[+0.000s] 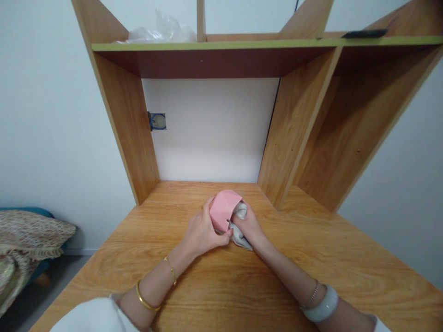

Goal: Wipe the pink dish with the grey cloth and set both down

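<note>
A pink, faceted container point(224, 208) is tilted on its side above the desk, its opening turned to the right. My left hand point(201, 232) is wrapped round its left side and lower rim, with the thumb near a small dark notch at the edge. At the opening, my right hand point(248, 227) is closed on a pale grey cloth point(240, 236). Part of the cloth is pushed inside the container, and the rest hangs below the hand. The fingertips of my right hand are hidden by the cloth and the container.
The wooden desk point(207, 286) carries a shelf unit point(214, 46) with upright side panels. A clear plastic bag point(161, 32) and a dark flat object point(365, 33) lie on the upper shelf. An open wall socket box point(158, 121) shows behind. A patterned, fringed blanket point(32, 233) covers blue furniture at left.
</note>
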The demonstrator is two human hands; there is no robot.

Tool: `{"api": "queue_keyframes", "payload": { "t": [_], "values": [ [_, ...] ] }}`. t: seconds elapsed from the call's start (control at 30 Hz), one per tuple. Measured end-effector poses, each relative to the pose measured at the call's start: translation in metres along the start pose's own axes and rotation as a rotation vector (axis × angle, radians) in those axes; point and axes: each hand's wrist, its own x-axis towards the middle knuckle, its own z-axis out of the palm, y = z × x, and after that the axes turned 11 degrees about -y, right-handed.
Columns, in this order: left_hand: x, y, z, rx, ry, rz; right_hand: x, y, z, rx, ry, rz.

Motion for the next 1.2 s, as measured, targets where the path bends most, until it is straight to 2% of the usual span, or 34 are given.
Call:
{"api": "queue_keyframes", "payload": {
  "t": [0.17,0.3,0.57,0.8,0.9,1.0,1.1,1.2],
  "values": [
    [-0.001,0.001,-0.003,0.172,-0.033,0.018,0.001,-0.008,-0.015,-0.239,0.025,0.044],
    [-0.001,0.001,-0.003,0.243,-0.083,0.024,-0.004,-0.018,-0.024,-0.498,-0.003,0.010],
    [-0.001,0.003,-0.022,0.294,-0.132,0.078,-0.013,-0.029,-0.022,-0.764,-0.040,-0.032],
    [-0.001,-0.005,-0.018,0.267,-0.111,0.072,-0.014,-0.022,-0.021,-0.557,-0.169,-0.069],
    [0.002,-0.012,-0.014,0.164,-0.084,0.007,-0.012,-0.018,-0.020,-0.477,-0.141,-0.073],
    [0.006,-0.020,-0.010,-0.049,-0.059,-0.008,-0.007,-0.013,-0.020,-0.341,-0.086,-0.096],
    [0.008,-0.022,-0.002,-0.241,-0.087,0.024,-0.003,-0.007,-0.017,-0.177,-0.021,-0.158],
    [0.006,-0.018,0.009,-0.392,-0.107,0.125,-0.001,-0.003,-0.012,-0.037,0.012,-0.178]
  ]
}}
